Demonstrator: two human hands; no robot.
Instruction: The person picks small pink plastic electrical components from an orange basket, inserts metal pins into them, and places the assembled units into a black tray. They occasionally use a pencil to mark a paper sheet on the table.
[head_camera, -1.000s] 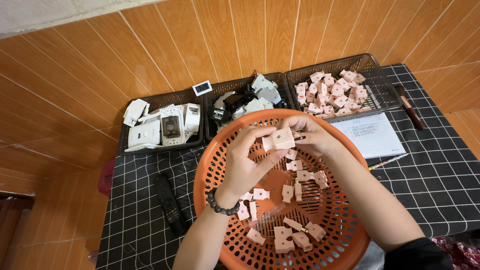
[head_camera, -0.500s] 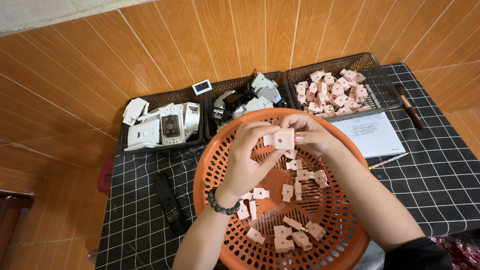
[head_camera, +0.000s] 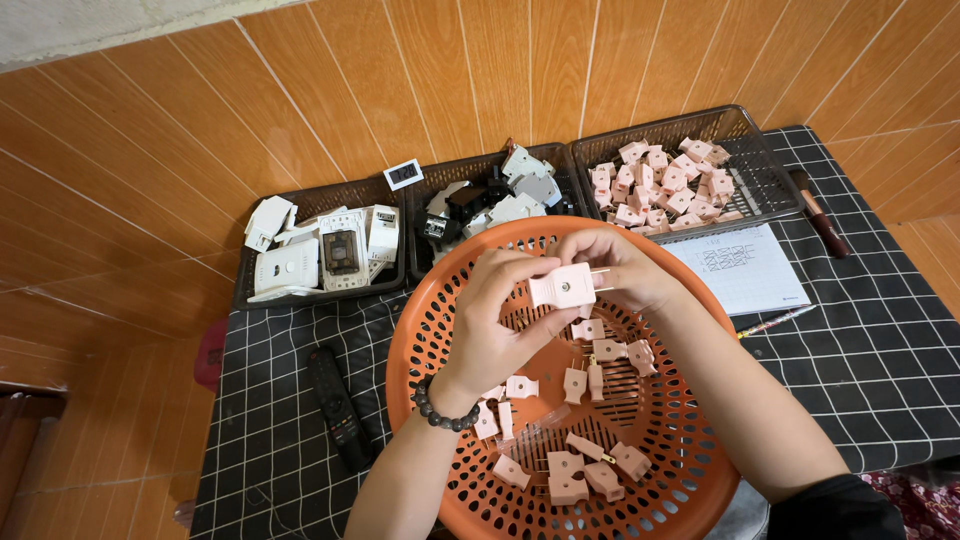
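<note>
Over orange basket (head_camera: 420, 330) on checked desk (head_camera: 880, 340): your left hand (head_camera: 495, 320) and right hand (head_camera: 620, 265) now jointly grip one pink plug (head_camera: 562, 289), turned level since a second ago.

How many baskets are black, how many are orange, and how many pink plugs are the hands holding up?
Black baskets: 3 (left, middle, right)
Orange basket: 1
Pink plug held by left hand and right hand: 1
Total: 5
</note>
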